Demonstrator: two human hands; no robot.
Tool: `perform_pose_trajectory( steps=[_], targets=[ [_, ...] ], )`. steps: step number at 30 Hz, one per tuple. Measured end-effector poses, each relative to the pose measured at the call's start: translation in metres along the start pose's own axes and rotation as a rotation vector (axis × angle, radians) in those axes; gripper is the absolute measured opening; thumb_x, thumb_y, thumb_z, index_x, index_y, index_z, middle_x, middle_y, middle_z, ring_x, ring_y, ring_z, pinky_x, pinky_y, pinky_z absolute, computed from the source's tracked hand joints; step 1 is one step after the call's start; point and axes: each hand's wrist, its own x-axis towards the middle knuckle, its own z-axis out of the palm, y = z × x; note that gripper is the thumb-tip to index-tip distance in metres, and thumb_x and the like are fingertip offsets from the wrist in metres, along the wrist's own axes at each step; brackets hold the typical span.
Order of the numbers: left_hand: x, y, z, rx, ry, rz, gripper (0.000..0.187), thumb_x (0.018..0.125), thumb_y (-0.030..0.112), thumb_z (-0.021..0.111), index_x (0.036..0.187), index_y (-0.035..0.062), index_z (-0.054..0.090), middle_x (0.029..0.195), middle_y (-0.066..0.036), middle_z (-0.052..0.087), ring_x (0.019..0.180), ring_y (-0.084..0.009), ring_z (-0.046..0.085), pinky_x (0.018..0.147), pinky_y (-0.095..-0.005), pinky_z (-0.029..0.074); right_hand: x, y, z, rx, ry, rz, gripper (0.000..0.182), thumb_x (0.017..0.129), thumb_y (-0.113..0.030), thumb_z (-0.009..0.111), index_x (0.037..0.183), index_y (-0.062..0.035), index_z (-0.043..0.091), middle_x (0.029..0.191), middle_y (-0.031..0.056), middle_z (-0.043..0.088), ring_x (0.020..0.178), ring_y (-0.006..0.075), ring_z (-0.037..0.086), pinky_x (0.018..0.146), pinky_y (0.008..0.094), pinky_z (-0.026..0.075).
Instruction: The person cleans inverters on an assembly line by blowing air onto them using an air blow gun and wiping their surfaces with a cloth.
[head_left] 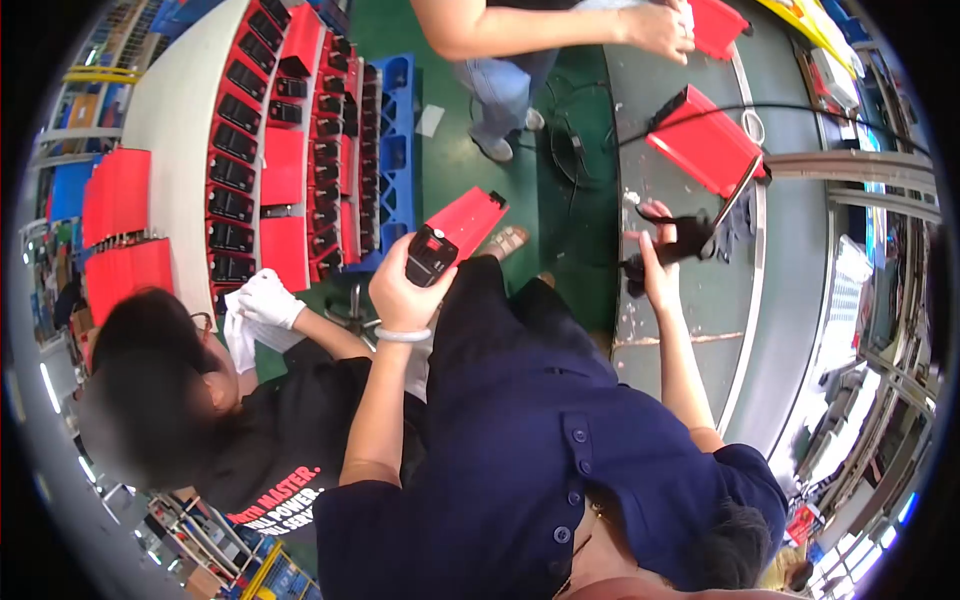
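My left hand [398, 290], with a pale band at the wrist, is wrapped round the black end of a red oblong housing [465, 225]. The housing tilts up and away over the floor. Over the grey bench my right hand [655, 265] has its thumb and fingers round a black tool [688, 238] whose exact kind I cannot make out. A thin metal rod [737, 200] slants up from beside that tool. Farther along the bench lies another red housing [705, 140] with black ends, and a dark cable crosses above it.
At left, a rack [170, 110] carries rows of red and black units, with blue crates [397, 130] beside it. A co-worker's white-gloved hand [268, 300] is near the rack. Across the bench [680, 345], another person's hand [655, 30] is by a red housing. Cables [568, 145] lie on the floor.
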Motion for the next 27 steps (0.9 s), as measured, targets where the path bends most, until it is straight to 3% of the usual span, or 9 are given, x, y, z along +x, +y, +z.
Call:
perform_pose_trajectory(
  steps=[2, 4, 8, 10, 12, 16, 20, 24, 27],
  targets=[
    [-0.008, -0.008, -0.004, 0.0, 0.011, 0.071, 0.061, 0.061, 0.016, 0.092, 0.115, 0.004, 0.067, 0.107, -0.014, 0.072, 0.095, -0.0318, 0.071, 0.084, -0.0379, 0.056, -0.026, -0.032, -0.01, -0.256, -0.098, -0.211, 0.066, 0.092, -0.001, 0.053, 0.154, -0.0045, 0.031, 0.154, 0.0149, 0.043, 0.136, 0.0261, 0.048, 0.113, 0.0395, 0.035],
    [-0.015, -0.009, -0.009, 0.023, -0.012, 0.118, 0.061, 0.062, 0.016, 0.091, 0.117, 0.0044, 0.067, 0.108, -0.013, 0.072, 0.097, -0.0309, 0.071, 0.087, -0.0378, 0.056, -0.036, -0.055, -0.02, -0.45, -0.158, -0.243, 0.057, 0.082, 0.007, 0.056, 0.138, -0.0019, 0.053, 0.144, 0.0121, 0.055, 0.133, 0.0277, 0.052, 0.112, 0.0399, 0.04],
    [-0.03, -0.016, -0.013, 0.048, -0.052, 0.104, 0.061, 0.062, 0.017, 0.091, 0.117, 0.0047, 0.067, 0.108, -0.014, 0.072, 0.096, -0.0308, 0.071, 0.086, -0.0378, 0.056, -0.026, -0.105, -0.014, -0.658, -0.431, -0.479, 0.049, 0.078, 0.003, 0.064, 0.127, -0.0033, 0.061, 0.134, 0.0119, 0.063, 0.127, 0.0328, 0.057, 0.109, 0.0399, 0.045],
    [-0.034, -0.016, -0.011, 0.049, -0.057, 0.098, 0.062, 0.062, 0.018, 0.091, 0.117, 0.0047, 0.067, 0.108, -0.014, 0.072, 0.096, -0.0309, 0.071, 0.086, -0.0378, 0.056, -0.016, -0.108, -0.012, -0.521, -0.677, -0.337, 0.062, 0.075, -0.002, 0.07, 0.135, -0.0068, 0.058, 0.133, 0.0131, 0.064, 0.116, 0.0329, 0.064, 0.1, 0.0391, 0.051],
    [-0.042, -0.017, -0.011, 0.056, -0.061, 0.085, 0.062, 0.062, 0.018, 0.091, 0.118, 0.0044, 0.067, 0.108, -0.014, 0.072, 0.096, -0.0311, 0.071, 0.086, -0.0381, 0.056, -0.014, -0.115, -0.002, -0.679, -0.828, -0.261, 0.066, 0.078, -0.007, 0.07, 0.142, -0.01, 0.052, 0.129, 0.0145, 0.064, 0.11, 0.0367, 0.065, 0.094, 0.041, 0.053],
    [-0.052, -0.018, -0.014, 0.1, -0.048, 0.127, 0.063, 0.063, 0.018, 0.091, 0.119, 0.0038, 0.066, 0.11, -0.014, 0.072, 0.097, -0.0321, 0.07, 0.088, -0.039, 0.055, 0.001, -0.104, 0.003, -0.745, -1.045, -0.105, 0.048, 0.081, -0.009, 0.07, 0.127, -0.0066, 0.057, 0.108, 0.0156, 0.067, 0.101, 0.0398, 0.064, 0.085, 0.0444, 0.052],
    [-0.061, -0.025, -0.018, 0.169, -0.054, 0.127, 0.063, 0.063, 0.017, 0.091, 0.119, 0.003, 0.066, 0.112, -0.014, 0.072, 0.099, -0.0329, 0.07, 0.088, -0.04, 0.055, 0.019, -0.084, -0.005, -0.783, -1.116, -0.206, 0.042, 0.084, -0.011, 0.067, 0.125, -0.0076, 0.057, 0.112, 0.0115, 0.066, 0.099, 0.0376, 0.065, 0.085, 0.0461, 0.053],
    [-0.063, -0.031, -0.016, 0.182, -0.065, 0.104, 0.064, 0.061, 0.016, 0.091, 0.119, 0.0025, 0.066, 0.112, -0.014, 0.072, 0.099, -0.0331, 0.07, 0.087, -0.0404, 0.056, 0.029, -0.078, 0.01, -0.782, -1.207, -0.009, 0.044, 0.081, -0.007, 0.065, 0.124, -0.0089, 0.059, 0.106, 0.0163, 0.067, 0.1, 0.0397, 0.064, 0.086, 0.0476, 0.051],
    [-0.063, -0.034, -0.018, 0.188, -0.078, 0.104, 0.064, 0.06, 0.015, 0.091, 0.118, 0.0029, 0.066, 0.113, -0.014, 0.072, 0.099, -0.033, 0.07, 0.087, -0.0404, 0.056, 0.035, -0.056, 0.016, -0.889, -1.171, -0.06, 0.039, 0.079, -0.007, 0.063, 0.118, -0.0081, 0.06, 0.1, 0.019, 0.068, 0.099, 0.0401, 0.064, 0.086, 0.0484, 0.051]
  ],
)
